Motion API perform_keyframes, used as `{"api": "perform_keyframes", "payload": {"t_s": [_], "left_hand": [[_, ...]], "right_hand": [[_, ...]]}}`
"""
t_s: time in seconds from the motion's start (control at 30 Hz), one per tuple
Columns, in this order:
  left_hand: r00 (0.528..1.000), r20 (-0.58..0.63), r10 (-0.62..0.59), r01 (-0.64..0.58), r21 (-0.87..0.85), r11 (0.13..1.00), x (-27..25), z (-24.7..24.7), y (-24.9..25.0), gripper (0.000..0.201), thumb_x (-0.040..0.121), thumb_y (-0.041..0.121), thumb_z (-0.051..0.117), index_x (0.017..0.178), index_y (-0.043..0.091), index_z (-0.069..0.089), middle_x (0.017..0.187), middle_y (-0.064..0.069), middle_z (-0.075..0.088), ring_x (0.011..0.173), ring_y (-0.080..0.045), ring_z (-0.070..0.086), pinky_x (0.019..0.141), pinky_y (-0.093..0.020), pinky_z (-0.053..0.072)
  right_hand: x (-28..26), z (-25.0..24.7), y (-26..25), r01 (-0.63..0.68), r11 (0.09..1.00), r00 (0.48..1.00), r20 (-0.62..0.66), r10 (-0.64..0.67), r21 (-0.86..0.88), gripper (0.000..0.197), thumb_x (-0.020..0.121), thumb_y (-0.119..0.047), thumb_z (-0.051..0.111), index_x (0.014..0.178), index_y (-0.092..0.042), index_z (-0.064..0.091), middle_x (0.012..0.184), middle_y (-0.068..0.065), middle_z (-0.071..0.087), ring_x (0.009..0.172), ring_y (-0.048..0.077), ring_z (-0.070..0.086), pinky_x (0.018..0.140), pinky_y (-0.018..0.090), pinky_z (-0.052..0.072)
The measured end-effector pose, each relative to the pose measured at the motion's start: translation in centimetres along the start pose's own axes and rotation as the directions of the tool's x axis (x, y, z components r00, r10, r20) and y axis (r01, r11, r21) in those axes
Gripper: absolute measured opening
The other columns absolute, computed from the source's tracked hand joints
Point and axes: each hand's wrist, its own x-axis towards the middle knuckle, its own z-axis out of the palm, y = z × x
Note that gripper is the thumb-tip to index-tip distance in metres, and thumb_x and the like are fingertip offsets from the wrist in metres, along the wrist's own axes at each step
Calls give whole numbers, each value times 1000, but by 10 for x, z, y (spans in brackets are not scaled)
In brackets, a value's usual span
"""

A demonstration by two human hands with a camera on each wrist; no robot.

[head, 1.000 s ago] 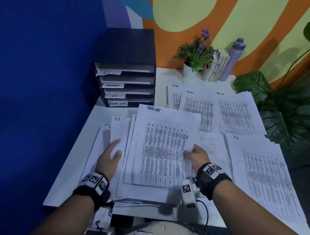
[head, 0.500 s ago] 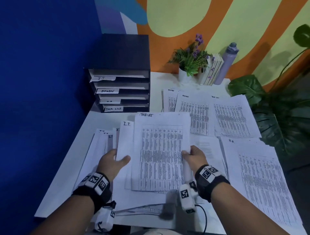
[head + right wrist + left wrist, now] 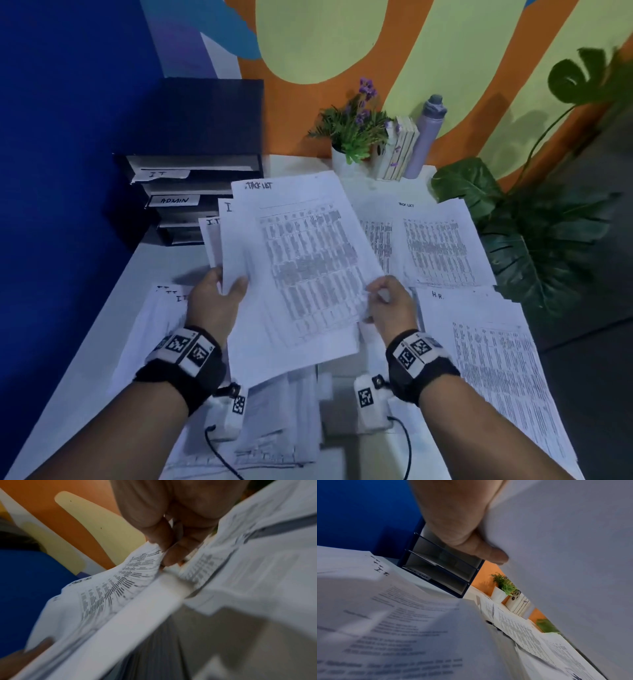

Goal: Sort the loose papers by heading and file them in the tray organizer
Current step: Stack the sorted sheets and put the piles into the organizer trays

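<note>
Both hands hold a sheaf of papers (image 3: 301, 260) lifted off the white table (image 3: 171, 263); its top sheet is headed TASK LIST, with I.T. sheets fanned behind it on the left. My left hand (image 3: 219, 294) grips the sheaf's left edge, thumb on top. My right hand (image 3: 383, 298) pinches the right edge (image 3: 154, 555) between thumb and fingers. The dark tray organizer (image 3: 195, 164) stands at the back left, its shelves labelled IT and ADMIN; the lower labels are hidden behind the sheaf. In the left wrist view the fingers (image 3: 488, 553) lie under the sheaf.
More I.T. sheets (image 3: 164, 308) lie at the near left, an H.R. pile (image 3: 496, 359) at the right, and TASK LIST sheets (image 3: 442, 240) behind it. A potted plant (image 3: 352, 137), books (image 3: 399, 150) and a bottle (image 3: 428, 133) stand at the back; a large leafy plant (image 3: 534, 233) is right of the table.
The sheaf, which lay flat on the table, has been gathered by both hands and lifted up towards the organizer. The left hand went from resting flat on the papers to gripping them.
</note>
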Motion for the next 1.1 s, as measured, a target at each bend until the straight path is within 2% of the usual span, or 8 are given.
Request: {"api": "perform_keyframes", "payload": {"t_s": [0.13,0.27,0.43,0.57,0.67,0.83,0.97,1.1], "left_hand": [[1000,-23,9,-8,56,998,-8,18,0,23,94,22,63,116,17,62,104,2,68,93,-20,65,85,-33,51],[996,-93,-12,19,71,997,-4,26,-4,18,94,24,64,111,19,62,106,-2,67,96,-25,64,90,-41,52],[984,-168,-66,82,92,992,9,20,-8,18,92,31,65,106,21,63,103,-3,69,96,-28,66,92,-50,53],[977,-197,-79,99,96,990,13,16,-10,20,94,30,62,110,18,62,107,-5,67,98,-29,64,94,-46,51],[968,-228,-101,118,63,991,14,13,-13,18,93,30,64,108,21,62,106,-3,68,96,-28,64,94,-46,52],[953,-259,-157,173,41,984,14,9,-21,26,91,35,66,112,21,63,108,-1,68,97,-27,65,94,-48,52],[949,-272,-159,174,35,984,12,4,-24,25,93,31,65,113,17,64,108,-3,67,97,-27,64,92,-42,52],[949,-265,-168,174,-3,985,6,2,-23,16,95,27,63,107,17,62,100,-2,66,89,-24,63,77,-32,49]], "right_hand": [[56,-53,4,-48,995,979,-203,30,-88,36,92,8,43,97,-20,66,108,2,63,58,14,62,48,23,50],[117,-111,18,-123,984,926,-371,68,-127,43,87,12,40,101,-18,68,111,9,65,71,29,68,71,43,60],[174,-157,44,-247,952,880,-454,141,-182,42,85,12,44,102,-16,70,111,8,66,74,29,67,73,43,60],[192,-170,46,-330,841,886,-449,119,-428,35,90,3,50,113,-16,68,127,16,56,94,34,57,94,41,50],[188,-151,37,-308,665,917,-398,17,-680,38,86,-5,58,115,-28,66,147,10,32,129,37,34,106,51,32],[174,-74,38,143,658,990,114,-86,-739,33,93,-6,48,120,-14,66,129,16,55,107,34,59,89,37,49],[155,-25,47,-101,673,969,82,234,-732,55,91,-34,54,140,-16,36,135,14,44,113,35,55,89,41,49],[156,0,52,-241,569,941,-46,335,-786,81,84,-41,65,146,-24,15,139,17,38,122,40,47,97,55,44]]}}
